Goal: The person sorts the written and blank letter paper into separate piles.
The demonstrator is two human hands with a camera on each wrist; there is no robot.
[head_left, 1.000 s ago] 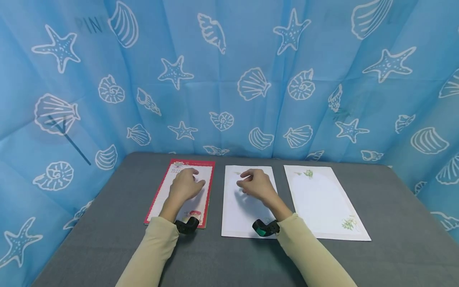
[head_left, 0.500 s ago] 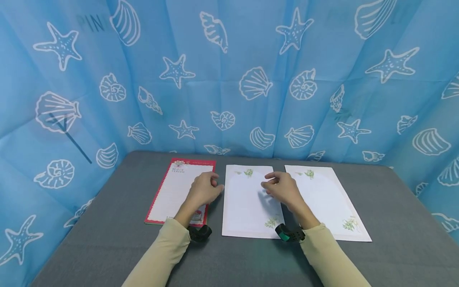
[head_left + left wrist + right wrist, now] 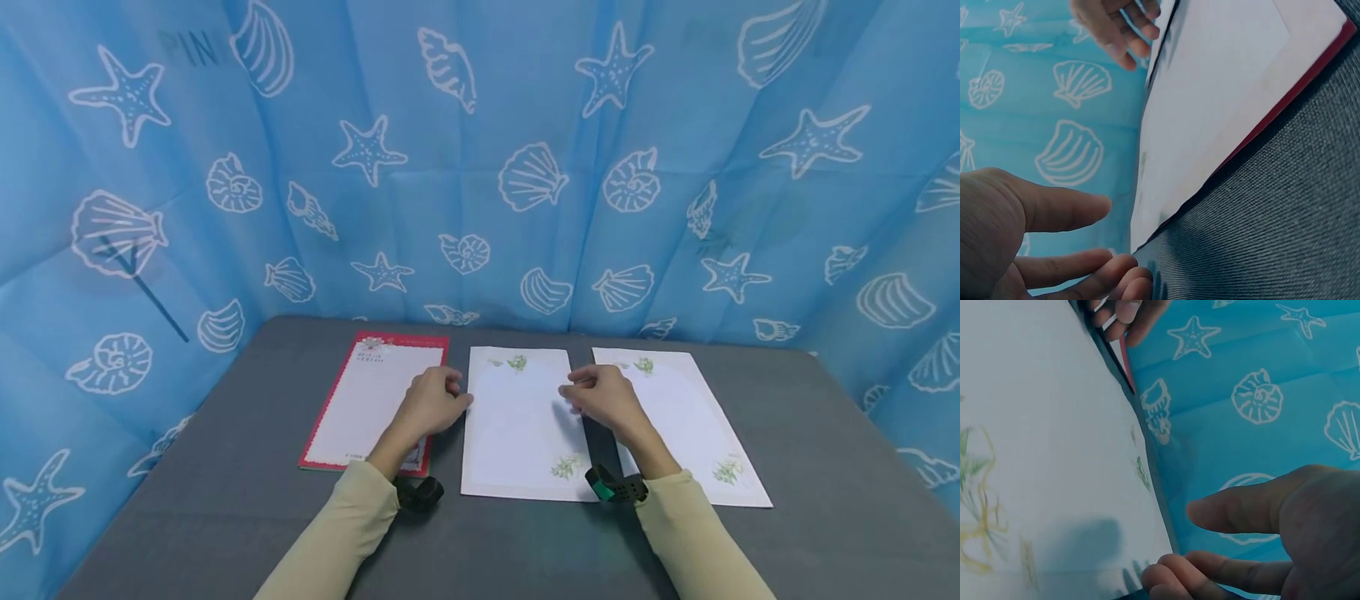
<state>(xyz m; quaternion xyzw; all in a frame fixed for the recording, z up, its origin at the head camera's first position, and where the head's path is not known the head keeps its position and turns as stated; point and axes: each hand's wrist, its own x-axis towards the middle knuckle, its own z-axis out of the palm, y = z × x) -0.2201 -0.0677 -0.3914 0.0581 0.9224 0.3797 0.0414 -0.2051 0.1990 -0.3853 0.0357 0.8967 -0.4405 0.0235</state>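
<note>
A white writing pad (image 3: 517,433) with green plant prints lies in the middle of the table, between the hands. The left hand (image 3: 430,402) is at its left edge, over the right side of a red-bordered pad (image 3: 363,400). At the pad's right edge is the right hand (image 3: 606,400), partly over a second white sheet or pad (image 3: 678,417). In the left wrist view the left thumb and fingers stand apart, holding nothing, near the pad's edge. The right wrist view shows the right hand (image 3: 1272,531) with thumb and fingers parted; whether its fingertips touch the paper cannot be told.
Grey cloth covers the table (image 3: 810,467). Behind it and along the sides hangs a blue curtain (image 3: 480,150) printed with shells and starfish. Dark bands (image 3: 420,493) are worn on both wrists.
Both hands have moved right, the left from over the red-bordered pad to the middle pad's left edge, the right from above the middle pad to its right edge. The pads stay in place.
</note>
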